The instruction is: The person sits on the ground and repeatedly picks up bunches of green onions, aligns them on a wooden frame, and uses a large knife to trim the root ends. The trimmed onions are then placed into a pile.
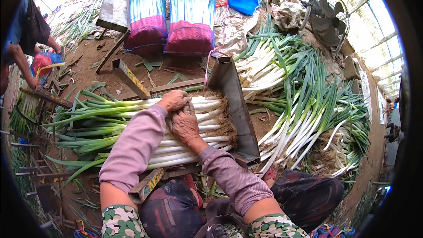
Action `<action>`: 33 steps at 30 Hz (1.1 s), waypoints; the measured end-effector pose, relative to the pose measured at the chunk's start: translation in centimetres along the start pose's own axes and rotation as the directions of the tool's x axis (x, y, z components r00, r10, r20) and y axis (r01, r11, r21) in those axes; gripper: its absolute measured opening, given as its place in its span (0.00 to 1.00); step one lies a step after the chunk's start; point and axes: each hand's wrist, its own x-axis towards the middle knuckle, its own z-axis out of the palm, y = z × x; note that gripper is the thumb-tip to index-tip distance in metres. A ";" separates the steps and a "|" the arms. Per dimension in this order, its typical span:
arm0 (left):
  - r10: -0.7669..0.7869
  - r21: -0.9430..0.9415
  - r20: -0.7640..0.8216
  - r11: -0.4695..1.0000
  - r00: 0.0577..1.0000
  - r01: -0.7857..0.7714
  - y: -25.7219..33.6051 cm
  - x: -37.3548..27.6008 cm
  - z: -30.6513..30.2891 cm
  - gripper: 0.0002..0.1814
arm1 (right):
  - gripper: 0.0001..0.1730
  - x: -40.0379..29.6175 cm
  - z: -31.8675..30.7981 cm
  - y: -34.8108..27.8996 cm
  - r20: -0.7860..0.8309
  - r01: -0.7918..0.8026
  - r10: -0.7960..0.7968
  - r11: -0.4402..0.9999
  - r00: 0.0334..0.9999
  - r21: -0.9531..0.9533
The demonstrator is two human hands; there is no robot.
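White-stemmed leeks or large green onions (158,150) lie side by side in a metal frame (243,115), their roots towards its upright end plate on the right and their green leaves towards the left. My left hand (175,100) rests on the stems near the far side of the frame. Against it, my right hand (185,124) lies with its fingers pointing away from me, also on the stems. The two hands touch at the fingers. Whether either hand grips a stem is hidden beneath the palms.
A loose pile of the same vegetables (297,112) spreads on the ground at right. Two filled net bags (190,16) stand beyond the frame, near a metal stool (113,11). A fan (328,19) stands far right. At far left another person bends over a similar frame (53,97).
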 end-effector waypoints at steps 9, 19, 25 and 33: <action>-0.053 -0.308 -0.258 0.951 0.965 -0.030 -1.0 -1.2 -0.9 0.16 | 0.28 1.3 -0.1 -0.7 0.027 0.001 -0.002 0.998 1.000 0.062; 0.046 0.519 -0.553 0.800 0.832 0.301 -2.6 -18.6 0.7 0.26 | 0.30 1.4 0.1 -0.5 0.036 -0.037 0.036 0.999 0.999 0.027; -0.147 0.421 -0.506 0.818 0.850 0.392 -1.7 -19.3 0.8 0.29 | 0.26 -1.1 -3.5 3.7 0.069 -0.453 0.450 0.891 0.890 0.033; -0.180 0.412 -0.558 0.788 0.810 0.458 -1.2 -18.1 1.1 0.30 | 0.24 1.3 -2.1 4.6 -0.151 -0.345 0.328 0.933 0.932 -0.101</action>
